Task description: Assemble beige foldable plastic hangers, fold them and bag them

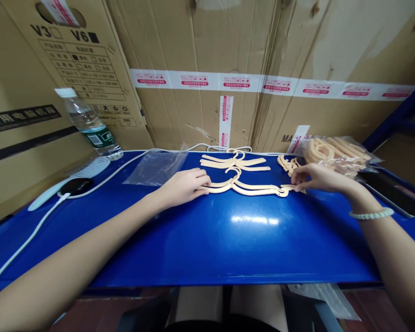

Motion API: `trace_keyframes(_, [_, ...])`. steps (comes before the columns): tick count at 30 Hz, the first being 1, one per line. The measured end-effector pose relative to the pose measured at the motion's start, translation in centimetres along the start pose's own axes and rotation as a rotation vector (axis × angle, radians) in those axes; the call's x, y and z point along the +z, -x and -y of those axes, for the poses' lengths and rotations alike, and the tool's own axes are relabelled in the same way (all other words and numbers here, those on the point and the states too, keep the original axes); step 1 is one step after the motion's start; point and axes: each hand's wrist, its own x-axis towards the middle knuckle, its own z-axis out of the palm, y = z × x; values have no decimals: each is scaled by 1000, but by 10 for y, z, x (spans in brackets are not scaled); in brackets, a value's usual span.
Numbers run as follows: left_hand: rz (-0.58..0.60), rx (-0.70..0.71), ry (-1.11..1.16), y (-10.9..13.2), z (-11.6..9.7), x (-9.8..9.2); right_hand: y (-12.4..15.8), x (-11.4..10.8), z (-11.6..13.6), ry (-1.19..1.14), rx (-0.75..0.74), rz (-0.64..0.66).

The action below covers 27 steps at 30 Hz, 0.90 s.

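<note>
Head view: a beige, curved plastic hanger lies on the glossy blue table. The left hand pinches one end; the right hand grips a small beige piece at the other.

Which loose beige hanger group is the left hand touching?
The front group of curved beige plastic hangers, nearer the camera: the left hand pinches its left end. The rear group lies untouched.
</note>
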Motion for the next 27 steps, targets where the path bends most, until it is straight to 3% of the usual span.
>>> trace_keyframes(6, [-9, 11, 57, -2, -4, -1, 1, 7, 18, -7, -80, -153])
trace_keyframes(12, [-9, -3, 137, -2, -4, 10, -9, 34, 45, 2, -157, -130])
trace_keyframes(27, [-67, -96, 182, -3, -6, 21, -14, 40, 38, 84, -129, -168])
